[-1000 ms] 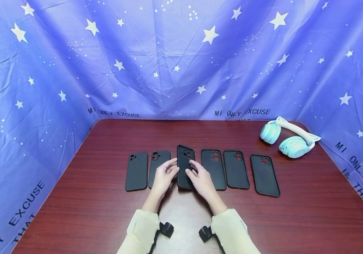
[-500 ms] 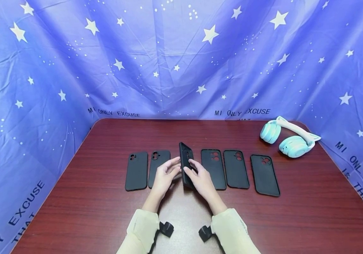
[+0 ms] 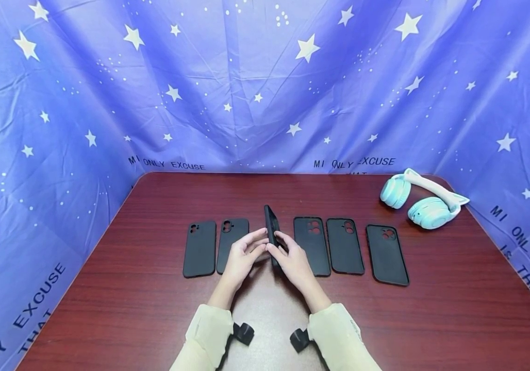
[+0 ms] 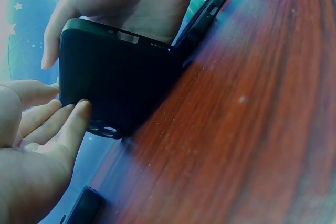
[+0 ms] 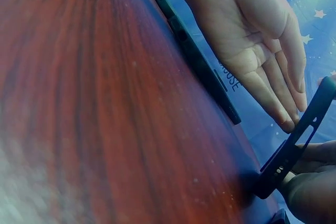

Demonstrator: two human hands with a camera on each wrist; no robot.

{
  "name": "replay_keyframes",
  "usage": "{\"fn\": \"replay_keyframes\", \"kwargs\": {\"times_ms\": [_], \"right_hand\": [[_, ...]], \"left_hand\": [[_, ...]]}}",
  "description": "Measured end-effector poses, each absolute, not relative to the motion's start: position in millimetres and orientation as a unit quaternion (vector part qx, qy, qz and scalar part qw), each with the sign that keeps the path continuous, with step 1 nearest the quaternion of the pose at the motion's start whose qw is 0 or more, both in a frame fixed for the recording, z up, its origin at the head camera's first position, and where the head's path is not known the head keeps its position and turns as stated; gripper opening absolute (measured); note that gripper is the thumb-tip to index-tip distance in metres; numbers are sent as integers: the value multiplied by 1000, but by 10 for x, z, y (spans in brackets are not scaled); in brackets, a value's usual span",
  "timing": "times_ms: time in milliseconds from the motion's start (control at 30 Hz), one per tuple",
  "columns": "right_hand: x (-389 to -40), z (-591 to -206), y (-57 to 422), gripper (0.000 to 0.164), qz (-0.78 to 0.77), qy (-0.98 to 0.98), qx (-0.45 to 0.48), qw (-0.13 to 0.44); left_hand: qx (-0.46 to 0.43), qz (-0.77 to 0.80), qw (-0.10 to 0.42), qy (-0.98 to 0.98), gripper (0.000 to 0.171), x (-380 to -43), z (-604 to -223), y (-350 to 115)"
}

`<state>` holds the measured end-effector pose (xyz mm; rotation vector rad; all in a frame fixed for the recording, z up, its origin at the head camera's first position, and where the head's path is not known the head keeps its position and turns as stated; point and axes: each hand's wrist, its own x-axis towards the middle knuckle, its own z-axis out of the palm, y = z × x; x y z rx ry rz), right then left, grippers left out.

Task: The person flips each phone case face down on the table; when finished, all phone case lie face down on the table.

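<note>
A black phone case (image 3: pixel 271 226) stands nearly on its long edge in the middle of the row, its camera end away from me. My right hand (image 3: pixel 294 260) grips it from the right, its thumb at the upper edge. From the other side my left hand (image 3: pixel 242 257) reaches in with fairly straight fingers. In the left wrist view those fingertips touch the dark back of the case (image 4: pixel 115 77) near its camera holes. The right wrist view shows the case edge-on (image 5: pixel 296 145) with its port cutouts; the right hand (image 5: pixel 315 195) is partly out of frame there.
Two black cases, one at the far left (image 3: pixel 199 250) and one partly behind my left hand (image 3: pixel 226 239), lie back up. Three more (image 3: pixel 311 250) (image 3: pixel 346 247) (image 3: pixel 387 255) lie hollow side up on the right. Mint cat-ear headphones (image 3: pixel 425 201) sit at the table's back right.
The case has turned from lying tilted, inside facing up, to standing almost on edge, its left side raised and moved right. Both hands stay close to where they were.
</note>
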<state>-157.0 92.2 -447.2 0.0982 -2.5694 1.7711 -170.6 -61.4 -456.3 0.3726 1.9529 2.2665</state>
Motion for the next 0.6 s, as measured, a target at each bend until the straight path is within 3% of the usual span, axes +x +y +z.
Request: {"fn": "replay_keyframes", "kwargs": {"times_ms": [600], "right_hand": [[-1562, -4448, 916, 43, 585, -810, 24, 27]], "left_hand": [[105, 710, 75, 693, 44, -1720, -4572, -581]]}}
